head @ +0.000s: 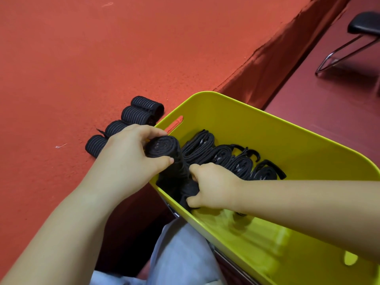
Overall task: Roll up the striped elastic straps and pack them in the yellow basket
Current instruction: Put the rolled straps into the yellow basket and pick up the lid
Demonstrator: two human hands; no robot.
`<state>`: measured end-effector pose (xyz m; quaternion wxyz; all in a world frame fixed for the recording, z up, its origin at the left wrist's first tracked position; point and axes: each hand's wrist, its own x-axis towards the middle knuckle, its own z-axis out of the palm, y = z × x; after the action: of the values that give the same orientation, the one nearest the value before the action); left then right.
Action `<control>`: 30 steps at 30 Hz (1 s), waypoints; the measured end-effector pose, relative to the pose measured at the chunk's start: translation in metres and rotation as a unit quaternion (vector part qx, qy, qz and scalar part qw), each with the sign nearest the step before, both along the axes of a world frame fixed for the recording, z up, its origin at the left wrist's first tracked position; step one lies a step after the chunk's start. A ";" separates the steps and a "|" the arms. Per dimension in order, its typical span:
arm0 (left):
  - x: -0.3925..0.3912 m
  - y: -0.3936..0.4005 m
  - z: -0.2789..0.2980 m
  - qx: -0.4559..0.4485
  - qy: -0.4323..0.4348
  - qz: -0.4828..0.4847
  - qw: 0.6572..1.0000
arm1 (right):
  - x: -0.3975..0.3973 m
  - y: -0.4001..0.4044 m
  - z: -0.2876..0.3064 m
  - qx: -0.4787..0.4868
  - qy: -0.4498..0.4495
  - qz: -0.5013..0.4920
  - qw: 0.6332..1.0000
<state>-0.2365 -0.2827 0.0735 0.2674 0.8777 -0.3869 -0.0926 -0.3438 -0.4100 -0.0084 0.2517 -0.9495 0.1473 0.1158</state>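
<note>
Black elastic: the rolled strap (162,149) at frame centre is woven stretch webbing, wound into a tight coil whose spiral end faces the camera.
Handling: I judge it light, soft and springy; a roll like this will likely loosen if released without pressure, so it wants a hold across the coil's sides, not by the loose tail.
Left hand (131,155): curled round the rolled strap, fingers over the top and thumb against its lower side, holding it at the near-left rim of the basket.
Right hand (213,186): fingers curled down onto dark strap material (189,192) low in the basket's near-left corner; what exactly it pinches is partly hidden, but it is gripping that fabric.
Yellow basket (287,140): glossy plastic with cut-out handles, tilted, filling the lower right of the frame; one edge seems to rest over the person's lap.
Basket contents: a row of packed rolls (230,159) stands on end side by side, running from centre toward the right wall, a few tails sticking up; the near half of the floor is bare.
Waiting rolls (131,122): four striped rolls lie in a diagonal line on the red bench (72,58), just left of the basket, partly behind the left hand.
Elsewhere: a black chair (362,38) with a metal frame, upper right.
</note>
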 end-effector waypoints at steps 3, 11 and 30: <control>0.000 -0.001 0.001 -0.002 0.007 0.004 1.000 | -0.002 0.001 0.005 -0.039 0.018 -0.006 0.999; 0.003 -0.001 -0.001 -0.014 0.027 0.008 1.000 | -0.009 -0.002 0.029 -0.013 0.138 -0.090 0.986; 0.004 -0.002 0.000 -0.020 0.044 0.011 0.999 | -0.019 0.007 0.028 -0.111 0.132 -0.025 0.985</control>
<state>-0.2328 -0.2843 0.0738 0.3024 0.8715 -0.3667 -0.1204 -0.3627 -0.4026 0.0198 0.1258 -0.9440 0.2150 0.2164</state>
